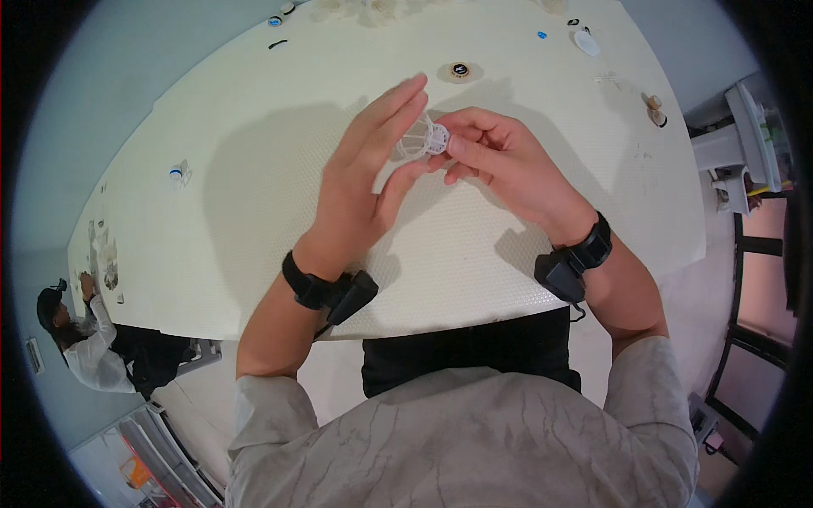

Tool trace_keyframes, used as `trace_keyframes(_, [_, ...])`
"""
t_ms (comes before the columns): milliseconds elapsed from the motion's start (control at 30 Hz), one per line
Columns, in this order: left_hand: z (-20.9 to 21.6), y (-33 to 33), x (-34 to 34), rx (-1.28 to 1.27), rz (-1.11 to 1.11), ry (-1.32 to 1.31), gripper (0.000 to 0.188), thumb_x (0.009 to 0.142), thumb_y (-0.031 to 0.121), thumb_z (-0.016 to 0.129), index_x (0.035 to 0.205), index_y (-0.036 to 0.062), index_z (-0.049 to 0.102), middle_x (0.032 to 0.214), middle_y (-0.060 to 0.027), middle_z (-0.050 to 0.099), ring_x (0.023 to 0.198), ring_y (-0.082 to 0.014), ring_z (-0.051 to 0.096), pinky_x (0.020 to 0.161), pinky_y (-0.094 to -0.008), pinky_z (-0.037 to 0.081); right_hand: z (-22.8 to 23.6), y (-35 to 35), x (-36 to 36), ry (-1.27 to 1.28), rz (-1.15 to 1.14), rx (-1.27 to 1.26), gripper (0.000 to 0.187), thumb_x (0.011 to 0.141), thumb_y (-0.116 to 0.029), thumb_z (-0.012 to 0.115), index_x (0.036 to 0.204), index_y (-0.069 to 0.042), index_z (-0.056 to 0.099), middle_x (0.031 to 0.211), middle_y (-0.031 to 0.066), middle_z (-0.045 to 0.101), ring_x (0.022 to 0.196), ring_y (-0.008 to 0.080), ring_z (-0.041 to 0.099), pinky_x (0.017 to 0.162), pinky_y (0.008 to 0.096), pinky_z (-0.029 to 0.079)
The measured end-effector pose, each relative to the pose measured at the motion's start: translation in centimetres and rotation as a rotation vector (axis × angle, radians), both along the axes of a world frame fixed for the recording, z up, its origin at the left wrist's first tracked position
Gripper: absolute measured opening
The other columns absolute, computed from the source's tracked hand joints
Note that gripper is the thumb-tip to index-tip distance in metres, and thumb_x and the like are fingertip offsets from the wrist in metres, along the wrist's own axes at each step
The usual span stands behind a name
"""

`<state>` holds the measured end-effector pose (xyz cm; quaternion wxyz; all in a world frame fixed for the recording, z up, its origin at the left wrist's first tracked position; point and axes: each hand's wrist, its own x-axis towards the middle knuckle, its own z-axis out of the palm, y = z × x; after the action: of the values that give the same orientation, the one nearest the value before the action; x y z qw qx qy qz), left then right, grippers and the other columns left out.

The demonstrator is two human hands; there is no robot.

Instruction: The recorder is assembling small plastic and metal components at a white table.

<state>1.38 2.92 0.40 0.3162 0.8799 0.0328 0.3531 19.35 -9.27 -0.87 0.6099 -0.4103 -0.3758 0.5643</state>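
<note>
pale, dimpled table [254, 212] fills the middle of the frame, curving off toward the rim, with small bits scattered along its far edge at the top. just above centre both hands meet over it: the left hand [364, 182] has its fingers stretched long and flat, cradling a small white ribbed cage-like part [421, 140] against them, while the right hand [500, 161] pinches the round end of that part between thumb and fingertips — closed on it, not loose. the part sits off the table, in the air between the two hands. the left hand's hold looks like light support only, so a twist or push from the right could pop the part free and send it rolling toward the round brown-rimmed piece [459, 70] above. thin ribs could also bend under a hard squeeze.
</note>
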Motion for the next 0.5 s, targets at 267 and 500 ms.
trace_keyframes(267, [-0.9, -1.3, 0.2, -0.179, -0.182, 0.157, 0.086, 0.096, 0.015, 0.054, 0.157, -0.0062, -0.002, 0.167, -0.0254, 0.000, 0.154, -0.0410, 0.009, 0.124, -0.0458, 0.013, -0.1, -0.1, -0.7, -0.123, -0.175, 0.023, 0.027, 0.098, -0.010, 0.065, 0.121, 0.004, 0.064, 0.103, 0.0109, 0.072, 0.091, 0.0169, 0.071, 0.079, 0.0259, 0.056])
trace_keyframes(500, [-1.8, -2.3, 0.3, -0.388, -0.273, 0.091, 0.083, 0.098, 0.014, 0.047, 0.157, -0.0059, -0.008, 0.167, -0.0241, -0.007, 0.156, -0.0367, -0.002, 0.124, -0.0459, 0.002, -0.6, 0.1, -1.5, -0.557, -0.444, 0.310, 0.021, 0.088, -0.002, 0.074, 0.109, 0.000, 0.071, 0.097, 0.0094, 0.072, 0.083, 0.0136, 0.070, 0.076, 0.0255, 0.058])
